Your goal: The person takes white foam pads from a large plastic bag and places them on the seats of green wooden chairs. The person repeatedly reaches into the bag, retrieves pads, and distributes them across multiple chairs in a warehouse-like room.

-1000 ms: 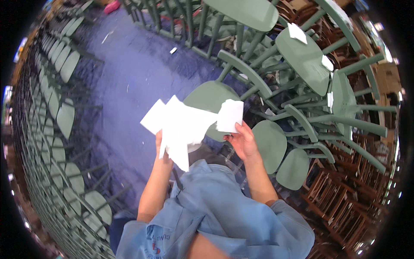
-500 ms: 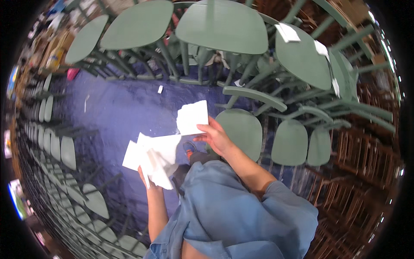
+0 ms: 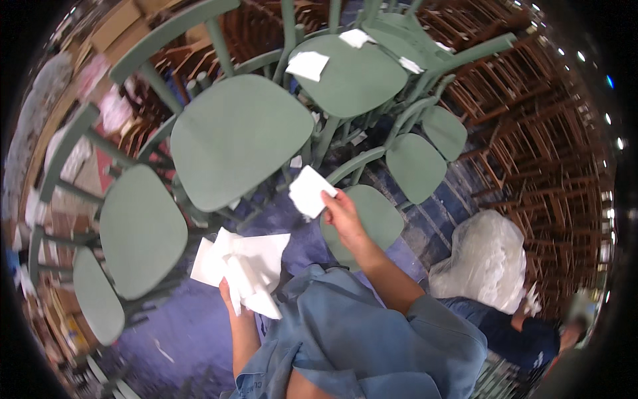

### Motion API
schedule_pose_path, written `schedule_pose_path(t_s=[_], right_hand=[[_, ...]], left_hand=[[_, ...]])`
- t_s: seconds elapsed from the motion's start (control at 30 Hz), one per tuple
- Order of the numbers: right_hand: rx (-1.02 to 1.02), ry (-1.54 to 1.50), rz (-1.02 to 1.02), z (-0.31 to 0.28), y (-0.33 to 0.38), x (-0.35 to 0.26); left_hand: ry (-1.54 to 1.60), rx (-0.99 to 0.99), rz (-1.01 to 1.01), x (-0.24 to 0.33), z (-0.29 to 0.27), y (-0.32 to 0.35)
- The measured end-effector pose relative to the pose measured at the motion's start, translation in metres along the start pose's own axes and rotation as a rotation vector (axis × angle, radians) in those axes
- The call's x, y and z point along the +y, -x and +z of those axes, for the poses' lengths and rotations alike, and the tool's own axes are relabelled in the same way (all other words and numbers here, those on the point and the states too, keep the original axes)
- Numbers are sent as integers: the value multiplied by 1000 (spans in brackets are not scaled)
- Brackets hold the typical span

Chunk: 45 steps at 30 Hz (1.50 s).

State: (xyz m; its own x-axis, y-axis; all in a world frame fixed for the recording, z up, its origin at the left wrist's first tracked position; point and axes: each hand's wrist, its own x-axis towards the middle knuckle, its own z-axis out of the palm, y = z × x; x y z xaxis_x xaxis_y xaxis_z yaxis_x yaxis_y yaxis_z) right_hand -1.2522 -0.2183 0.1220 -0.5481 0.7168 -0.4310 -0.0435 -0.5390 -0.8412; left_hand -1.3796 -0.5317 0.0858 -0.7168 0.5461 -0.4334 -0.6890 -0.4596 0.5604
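Observation:
My left hand (image 3: 228, 292) is closed around a loose bunch of white sheets (image 3: 264, 251), partly crumpled and folded, that spreads out above it. Between the thumb and fingers of my right hand (image 3: 343, 214) is a small white folded sheet (image 3: 308, 191) with a ragged left edge; whether it is paper or thin foam I cannot tell. Just beyond that hand stands a low green chair (image 3: 369, 216). Further ahead is a larger green chair seat (image 3: 242, 139). White pieces (image 3: 308, 66) lie on another green seat (image 3: 355, 83) at the upper middle.
Green chairs (image 3: 143, 229) also line the left. Stacked brown wooden frames (image 3: 518, 100) fill the right side. A clear plastic bag with white contents (image 3: 488, 256) sits at right, beside another person in a dark top (image 3: 498, 329). Cardboard boxes (image 3: 119, 30) stand at the far left.
My view has swung to the right, bringing the plastic bag and the other person into sight. Both hands keep their white sheets; the right one is tilted differently.

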Motion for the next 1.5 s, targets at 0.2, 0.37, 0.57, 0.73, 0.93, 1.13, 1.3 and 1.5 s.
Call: schedule_pose_path(t_s=[0.2, 0.37, 0.57, 0.73, 0.93, 1.13, 1.3, 1.5], right_hand=[[292, -28, -153, -7, -33, -42], [464, 40, -158, -33, -94, -75], [381, 73, -198, -50, -210, -116], [305, 217, -137, -72, -279, -135], [248, 600, -70, -98, -290, -126], [430, 1092, -13, -73, -273, -135], [579, 1242, -434, -30, -282, -156], [378, 1349, -734, 32, -390, -152]], left_hand=[[-37, -258, -214, 50, 25, -131], [-57, -339, -280, 60, 51, -198], [-81, -187, -196, 71, 87, -228], [-119, -51, -171, 65, 126, -255], [-135, 21, -193, 46, 149, -297], [-136, 41, -219, 30, 172, -328], [-64, 35, -208, 24, 198, -321], [-193, 42, -222, 10, 217, -331]])
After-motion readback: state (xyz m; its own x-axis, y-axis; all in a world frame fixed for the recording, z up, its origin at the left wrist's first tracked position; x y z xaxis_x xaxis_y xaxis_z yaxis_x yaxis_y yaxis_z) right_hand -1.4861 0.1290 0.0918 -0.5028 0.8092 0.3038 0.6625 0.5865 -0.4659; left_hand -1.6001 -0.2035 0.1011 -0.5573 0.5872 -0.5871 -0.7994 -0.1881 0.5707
